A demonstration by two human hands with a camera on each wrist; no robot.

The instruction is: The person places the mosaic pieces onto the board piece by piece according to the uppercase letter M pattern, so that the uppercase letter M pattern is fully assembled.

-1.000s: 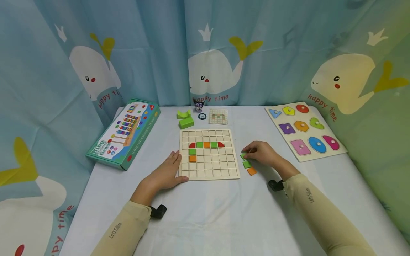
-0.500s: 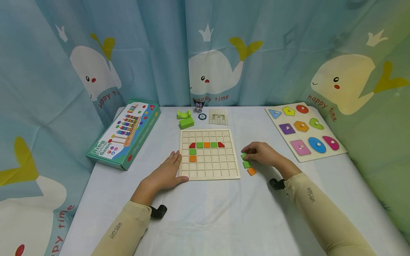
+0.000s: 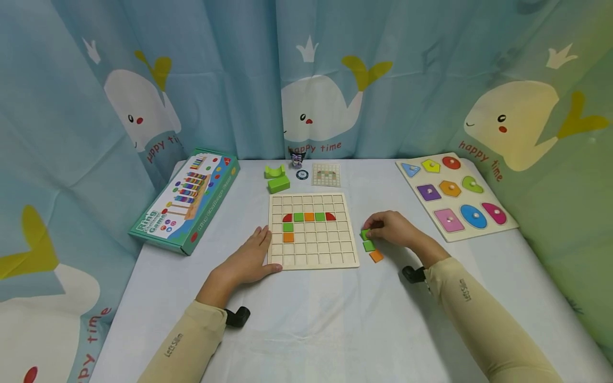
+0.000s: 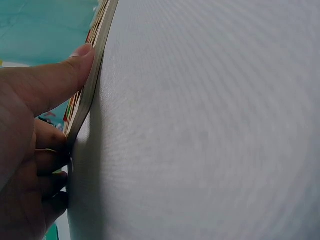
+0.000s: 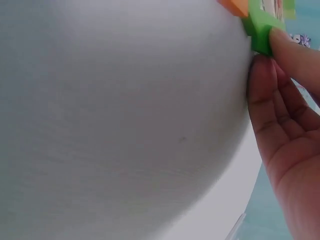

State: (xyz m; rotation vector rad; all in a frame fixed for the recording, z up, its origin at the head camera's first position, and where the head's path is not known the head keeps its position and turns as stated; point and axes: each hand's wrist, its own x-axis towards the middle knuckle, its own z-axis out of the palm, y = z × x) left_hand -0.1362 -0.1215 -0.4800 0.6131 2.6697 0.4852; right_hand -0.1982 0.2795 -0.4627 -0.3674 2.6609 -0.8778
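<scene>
My left hand (image 3: 246,259) lies at the left edge of a square wooden grid board (image 3: 318,254), fingers extended and thumb on its front corner. In the left wrist view the thumb (image 4: 75,75) touches the board's edge (image 4: 95,75). Right of the board, my right hand (image 3: 392,229) pinches a green square tile (image 3: 365,234), partly hidden by the fingers; the right wrist view has the thumb on this green tile (image 5: 262,37). Just nearer lie another green tile (image 3: 369,246) and an orange tile (image 3: 376,256). Red, green and orange pieces fill a row and part of a column on the board.
Behind the board are green blocks (image 3: 279,184), a round token (image 3: 302,174), a small figurine (image 3: 297,158) and a pattern card (image 3: 326,174). A ring game box (image 3: 187,202) lies left, a shape puzzle (image 3: 455,197) right. A curtain (image 3: 258,80) surrounds the table.
The right hand and the green tile at its fingertips have shifted very slightly to the right. My left hand and the board stay put.
</scene>
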